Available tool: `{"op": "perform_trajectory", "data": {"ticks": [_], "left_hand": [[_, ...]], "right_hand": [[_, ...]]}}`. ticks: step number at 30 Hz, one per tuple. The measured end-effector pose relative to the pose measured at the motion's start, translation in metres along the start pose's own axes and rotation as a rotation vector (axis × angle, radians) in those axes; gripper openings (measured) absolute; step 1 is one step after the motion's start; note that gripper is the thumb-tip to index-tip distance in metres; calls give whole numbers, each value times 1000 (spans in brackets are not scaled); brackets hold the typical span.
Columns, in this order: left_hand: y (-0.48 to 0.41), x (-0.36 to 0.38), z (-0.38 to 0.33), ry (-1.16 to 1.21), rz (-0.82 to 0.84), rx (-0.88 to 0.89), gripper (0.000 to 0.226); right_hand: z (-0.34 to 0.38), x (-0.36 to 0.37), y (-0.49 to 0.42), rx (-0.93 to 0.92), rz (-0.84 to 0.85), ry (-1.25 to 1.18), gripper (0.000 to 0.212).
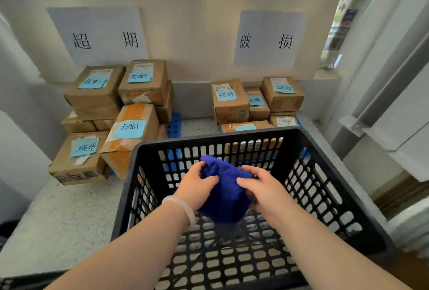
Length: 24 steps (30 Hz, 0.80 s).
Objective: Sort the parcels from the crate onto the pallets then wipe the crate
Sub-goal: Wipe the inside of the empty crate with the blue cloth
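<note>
A black perforated plastic crate [144, 150] stands on the floor in front of me, with no parcels inside. Above its middle I hold a bunched blue cloth [225, 194] with both hands. My left hand [197, 185] grips the cloth's left side, and my right hand [264, 189] grips its right side. Beyond the crate, brown cardboard parcels with blue notes are stacked in a left group [130, 127] and a right group [229, 103] on blue pallets [174, 124] against the wall.
Two paper signs with large characters hang on the wall, one above the left group [99, 36] and one above the right group [267, 38]. White cabinet or door panels [394, 103] rise at the right. Speckled floor [65, 220] lies to the crate's left.
</note>
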<state>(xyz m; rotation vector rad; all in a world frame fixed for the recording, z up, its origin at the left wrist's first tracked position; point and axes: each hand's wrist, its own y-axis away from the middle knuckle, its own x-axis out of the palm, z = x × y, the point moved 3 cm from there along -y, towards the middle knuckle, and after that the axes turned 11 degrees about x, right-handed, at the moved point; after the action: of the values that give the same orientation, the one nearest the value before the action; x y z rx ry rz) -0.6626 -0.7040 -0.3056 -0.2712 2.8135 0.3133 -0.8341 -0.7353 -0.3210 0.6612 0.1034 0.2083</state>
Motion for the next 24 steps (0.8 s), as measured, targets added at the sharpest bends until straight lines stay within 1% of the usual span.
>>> {"op": "perform_trajectory", "data": {"ticks": [4,6,8,10,11,12,14,15,16,17,18,19,21,24], "left_hand": [[0,-10,10,-153,-12,49,38],[-2,-11,10,-182,-22,74,30],[-4,-11,7,-116,-50,59,21],[-6,-9,6,8,-79,-4,16],[-5,-8,5,78,-91,-44,14],[-4,-7,4,152,-100,-82,13],[-2,-4,2,304,-105,-138,14],[-1,-1,1,389,-102,-156,16],[0,2,0,464,-93,-167,17],[1,4,-2,506,-84,-171,18],[2,5,-2,494,-77,-158,19],[2,4,-1,433,-75,-135,20],[2,-4,0,245,-48,-76,25],[4,-27,-2,62,-12,3,43]], "right_hand": [[-2,4,-3,-31,-77,39,30],[-1,4,-6,-34,-97,67,27],[2,4,-9,-11,-99,82,27],[5,5,-11,17,-43,80,33],[6,6,-11,16,12,80,41],[5,6,-13,4,73,91,56],[2,8,-15,-12,176,176,97],[1,11,-15,-16,214,236,110],[1,15,-16,-26,239,295,114],[1,17,-17,-44,234,343,112],[1,19,-19,-72,211,373,106],[2,22,-19,-101,174,387,98],[0,24,-21,-103,108,355,84],[0,24,-25,-65,55,198,79]]}}
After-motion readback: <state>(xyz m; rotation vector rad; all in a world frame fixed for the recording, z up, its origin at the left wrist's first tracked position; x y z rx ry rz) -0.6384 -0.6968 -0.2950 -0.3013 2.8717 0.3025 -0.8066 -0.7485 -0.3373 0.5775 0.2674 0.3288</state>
